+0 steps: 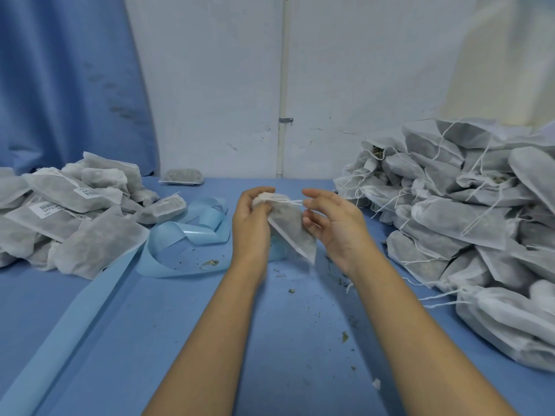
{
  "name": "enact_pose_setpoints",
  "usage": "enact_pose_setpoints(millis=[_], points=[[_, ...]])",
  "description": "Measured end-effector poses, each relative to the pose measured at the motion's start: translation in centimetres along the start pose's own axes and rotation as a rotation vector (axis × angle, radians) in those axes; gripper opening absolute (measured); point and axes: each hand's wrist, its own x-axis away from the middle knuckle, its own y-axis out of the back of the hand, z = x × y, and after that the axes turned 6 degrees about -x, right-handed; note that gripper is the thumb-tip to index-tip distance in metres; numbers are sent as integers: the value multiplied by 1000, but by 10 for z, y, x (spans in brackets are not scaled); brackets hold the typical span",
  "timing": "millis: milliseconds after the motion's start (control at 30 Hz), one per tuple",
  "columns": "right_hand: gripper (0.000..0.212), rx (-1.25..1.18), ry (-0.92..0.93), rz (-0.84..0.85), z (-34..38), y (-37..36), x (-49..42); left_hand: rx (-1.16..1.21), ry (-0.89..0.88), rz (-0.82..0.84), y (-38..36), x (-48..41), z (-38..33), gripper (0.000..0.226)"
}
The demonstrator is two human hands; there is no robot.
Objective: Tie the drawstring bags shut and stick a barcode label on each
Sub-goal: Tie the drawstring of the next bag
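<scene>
I hold a white drawstring bag [292, 228] with dark filling above the middle of the blue table. My left hand [252, 219] grips its gathered neck. My right hand [332, 219] is just to the right, its fingers at the white drawstring [292, 202] that runs taut from the neck. The bag hangs tilted, its bottom corner toward me. A pile of bags with barcode labels [66, 211] lies at the left. A larger pile of bags with loose strings [468, 214] lies at the right.
A curled light-blue backing strip [186, 235] lies left of my hands and runs to the near left corner. One bag [181, 176] sits alone by the back wall. Plant crumbs [345, 336] dot the table [285, 340]. A blue curtain [60, 79] hangs at the left.
</scene>
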Motion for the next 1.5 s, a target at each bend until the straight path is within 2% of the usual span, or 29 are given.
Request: enact_pose_setpoints(millis=[133,300,433,533,667,800,933,1000,1067,1133,1367,1500], points=[[12,215,7,-15,1,-2,2,10,3,-89,5,-5,-2,18],[7,315,2,-4,-2,-3,1,137,77,-193,10,-12,1,22],[5,353,4,-12,-7,-6,-1,165,88,-255,15,-15,3,5],[7,389,-3,-18,-10,-6,0,240,114,-265,16,-16,2,18],[10,315,-99,5,-15,-8,1,359,186,-199,12,-14,-1,13],[7,136,-259,5,-17,-14,0,380,226,-256,10,-13,-4,19],[6,52,-214,-21,-20,-19,0,403,175,-121,14,-11,-2,19],[5,49,-189,-53,-22,-19,0,295,131,-29,11,-6,0,19],[5,49,-170,-70,-23,-19,0,118,117,23,6,-1,4,41],[9,38,-156,-74,-23,-19,0,34,100,26,3,2,8,40],[14,36,-120,-57,-25,-16,-2,78,117,36,7,-4,9,36],[13,51,-90,-45,-28,-18,-4,120,119,8,9,-6,9,19]])
